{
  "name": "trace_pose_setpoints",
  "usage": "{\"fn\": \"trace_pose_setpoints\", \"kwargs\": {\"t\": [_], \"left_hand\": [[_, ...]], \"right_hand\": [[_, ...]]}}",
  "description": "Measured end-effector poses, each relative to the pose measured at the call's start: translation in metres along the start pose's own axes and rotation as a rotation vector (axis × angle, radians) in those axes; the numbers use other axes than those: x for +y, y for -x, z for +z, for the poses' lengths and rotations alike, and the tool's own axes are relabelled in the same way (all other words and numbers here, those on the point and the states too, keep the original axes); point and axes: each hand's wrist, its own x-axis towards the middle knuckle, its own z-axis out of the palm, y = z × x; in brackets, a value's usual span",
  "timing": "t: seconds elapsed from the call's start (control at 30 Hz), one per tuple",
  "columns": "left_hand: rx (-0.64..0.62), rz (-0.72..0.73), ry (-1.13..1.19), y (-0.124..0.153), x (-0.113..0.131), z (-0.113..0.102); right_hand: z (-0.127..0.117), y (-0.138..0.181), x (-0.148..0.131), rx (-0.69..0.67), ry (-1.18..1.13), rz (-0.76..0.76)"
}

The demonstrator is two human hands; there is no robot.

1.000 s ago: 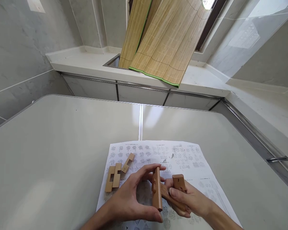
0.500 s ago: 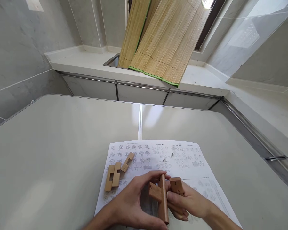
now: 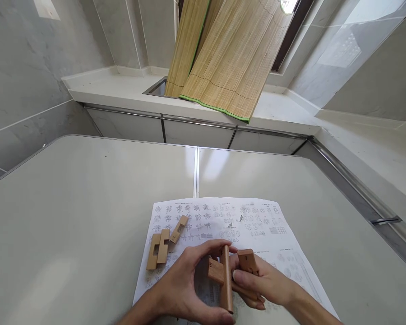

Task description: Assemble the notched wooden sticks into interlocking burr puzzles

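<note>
My left hand [image 3: 179, 289] and my right hand [image 3: 262, 284] meet low in the view over a printed instruction sheet [image 3: 257, 225]. Between them they hold a cluster of notched wooden puzzle bars [image 3: 225, 277]: one long bar stands upright, pinched between my left thumb and fingers, with a shorter block crossing it. My right fingers wrap around another bar [image 3: 247, 261] that sticks up beside it. Three loose wooden pieces [image 3: 162, 241] lie on the sheet's left side, apart from both hands.
The sheet lies on a pale grey table [image 3: 71, 203] with a seam down its middle. Beyond it runs a white counter [image 3: 122, 90] with a sink, against which rolled bamboo mats [image 3: 219, 54] lean. A metal rail edge [image 3: 358, 198] runs at the right.
The upright bar held by my left hand has moved right to meet the pieces in my right hand; a short block now crosses it. The loose pieces have not moved.
</note>
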Motion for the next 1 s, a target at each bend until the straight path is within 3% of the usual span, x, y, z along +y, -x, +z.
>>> {"fn": "trace_pose_setpoints", "kwargs": {"t": [0.23,0.47,0.73,1.0], "left_hand": [[0.002,-0.088,0.041,0.003,0.004,-0.003],[0.118,-0.134,0.157,-0.003,0.008,0.002],[0.063,-0.188,-0.08,-0.009,0.018,0.003],[0.02,-0.206,-0.131,-0.01,0.019,0.005]], "right_hand": [[0.009,-0.002,-0.003,0.16,0.107,-0.095],[0.015,-0.001,-0.009,0.318,0.218,-0.174],[0.016,-0.002,-0.01,0.329,0.297,-0.169],[0.016,-0.001,-0.01,0.334,0.42,-0.137]]}}
